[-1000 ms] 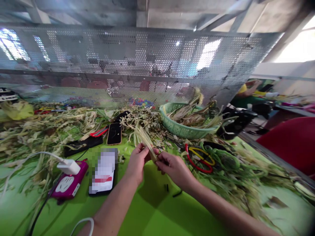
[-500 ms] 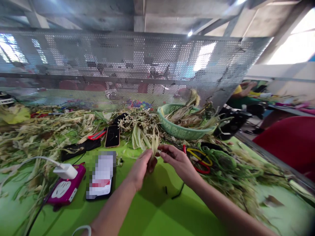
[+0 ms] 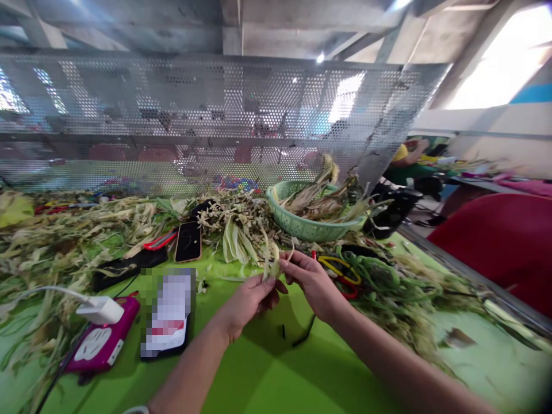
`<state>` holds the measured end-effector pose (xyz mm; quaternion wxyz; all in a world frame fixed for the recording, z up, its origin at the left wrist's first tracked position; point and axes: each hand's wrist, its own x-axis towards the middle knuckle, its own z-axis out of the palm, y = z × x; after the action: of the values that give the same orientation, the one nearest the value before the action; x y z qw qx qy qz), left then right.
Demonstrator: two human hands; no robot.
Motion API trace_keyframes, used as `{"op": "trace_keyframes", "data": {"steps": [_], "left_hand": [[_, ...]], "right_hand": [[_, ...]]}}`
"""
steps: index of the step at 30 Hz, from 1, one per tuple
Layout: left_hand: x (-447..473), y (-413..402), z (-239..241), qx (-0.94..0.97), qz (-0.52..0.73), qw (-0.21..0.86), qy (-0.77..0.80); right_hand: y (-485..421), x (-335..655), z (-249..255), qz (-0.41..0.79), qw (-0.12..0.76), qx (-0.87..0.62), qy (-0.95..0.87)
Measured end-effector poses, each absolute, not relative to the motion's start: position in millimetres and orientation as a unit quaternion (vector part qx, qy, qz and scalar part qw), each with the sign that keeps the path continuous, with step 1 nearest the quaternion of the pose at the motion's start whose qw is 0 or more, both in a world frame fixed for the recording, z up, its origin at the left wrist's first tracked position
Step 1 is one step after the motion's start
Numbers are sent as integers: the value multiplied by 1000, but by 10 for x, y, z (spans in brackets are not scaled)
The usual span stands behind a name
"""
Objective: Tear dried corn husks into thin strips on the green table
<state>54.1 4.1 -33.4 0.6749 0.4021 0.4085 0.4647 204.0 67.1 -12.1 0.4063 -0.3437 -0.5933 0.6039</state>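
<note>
My left hand (image 3: pixel 250 302) is closed around the lower end of a small bundle of pale dried husk strips (image 3: pixel 271 260), which stand up above the thumb. Close beside it, my right hand (image 3: pixel 313 284) pinches a thin husk strip (image 3: pixel 292 249) between thumb and fingertips. Both hands are over the green tabletop (image 3: pixel 259 368), nearly touching each other. Just beyond the bundle lies a wider fan of pale husk (image 3: pixel 236 244). To the right of my right hand are scissors with yellow and red handles (image 3: pixel 340 269).
A green plastic basket (image 3: pixel 302 225) of dried husks stands behind my hands. On the left are a phone with a lit screen (image 3: pixel 170 310), a dark phone (image 3: pixel 188 241) and a magenta power strip (image 3: pixel 101 339). Husk piles (image 3: pixel 77 224) and green fibres (image 3: pixel 388 287) flank the work area.
The view has shifted slightly to the right. My right hand has come up to the bundle's top, and the strips now bend and loop where they stood straighter before.
</note>
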Motion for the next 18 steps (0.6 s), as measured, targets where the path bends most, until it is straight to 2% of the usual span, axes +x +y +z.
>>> {"op": "trace_keyframes", "data": {"steps": [5, 11, 16, 18], "left_hand": [[550, 33, -297, 412, 468, 657, 424], [576, 51, -345, 456, 436, 635, 447], [579, 65, -388, 513, 435, 580, 460], [564, 58, -371, 527, 435, 573, 453]], "right_hand": [[641, 2029, -141, 644, 323, -301, -625], [639, 2020, -133, 593, 369, -337, -631], [629, 2036, -137, 632, 308, -315, -637], [644, 2039, -163, 634, 309, -319, -633]]}}
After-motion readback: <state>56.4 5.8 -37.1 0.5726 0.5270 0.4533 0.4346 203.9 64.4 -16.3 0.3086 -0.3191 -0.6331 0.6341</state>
